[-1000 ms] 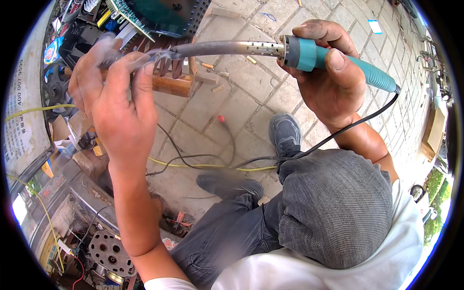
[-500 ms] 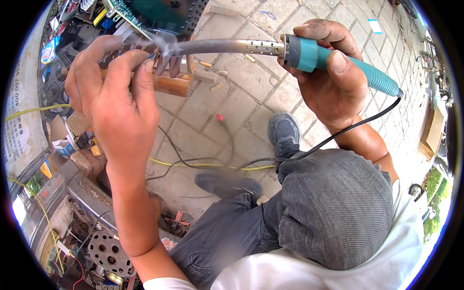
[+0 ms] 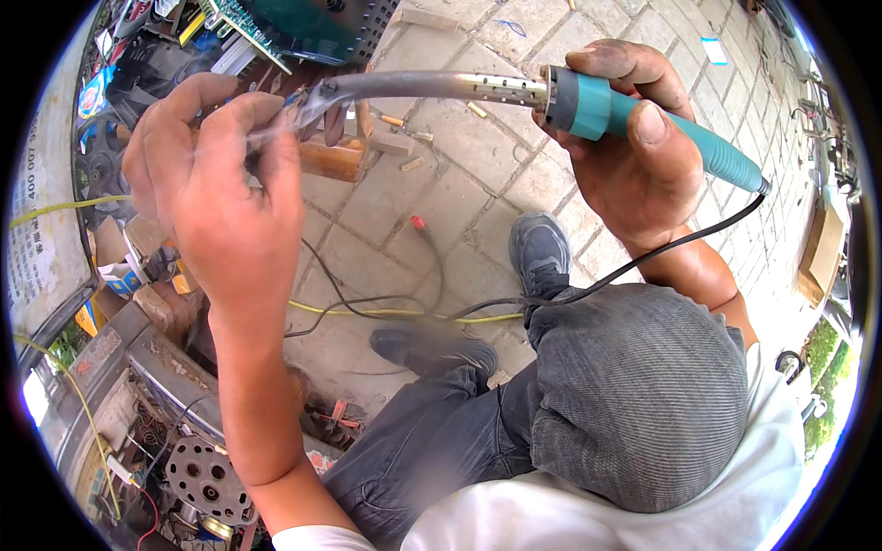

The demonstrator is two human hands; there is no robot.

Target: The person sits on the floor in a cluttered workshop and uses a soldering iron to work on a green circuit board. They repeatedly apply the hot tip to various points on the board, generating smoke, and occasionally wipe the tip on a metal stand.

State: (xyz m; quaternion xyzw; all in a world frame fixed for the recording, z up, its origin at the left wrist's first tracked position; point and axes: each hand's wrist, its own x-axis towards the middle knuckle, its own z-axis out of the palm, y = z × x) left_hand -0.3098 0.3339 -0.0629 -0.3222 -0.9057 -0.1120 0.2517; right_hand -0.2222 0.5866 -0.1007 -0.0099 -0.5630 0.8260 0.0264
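Observation:
My right hand [image 3: 634, 174] grips a soldering iron [image 3: 717, 151] by its teal handle, fingers wrapped round below its perforated metal sleeve. The iron's long dark barrel points left, its tip among wisps of smoke beside my left fingertips. My left hand [image 3: 220, 211] is raised with curled fingers, thumb and index closed on something small at the tip, too hidden and smoky to make out. Just behind the tip are a wooden piece [image 3: 331, 161] and a green circuit board [image 3: 246, 35]. A black cord [image 3: 675, 241] runs down from the handle across my lap.
Cluttered parts and boxes [image 3: 119, 275] fill the left side, with a round perforated metal part [image 3: 207, 482] lower down. Cables [image 3: 386, 315] and wood scraps [image 3: 413, 163] lie on the paving [image 3: 441, 193]. My shoes stand below; a cardboard piece [image 3: 820, 257] is at far right.
The iron and my right hand have shifted slightly right. My left hand has shifted a little, and the smoke at the tip has changed shape.

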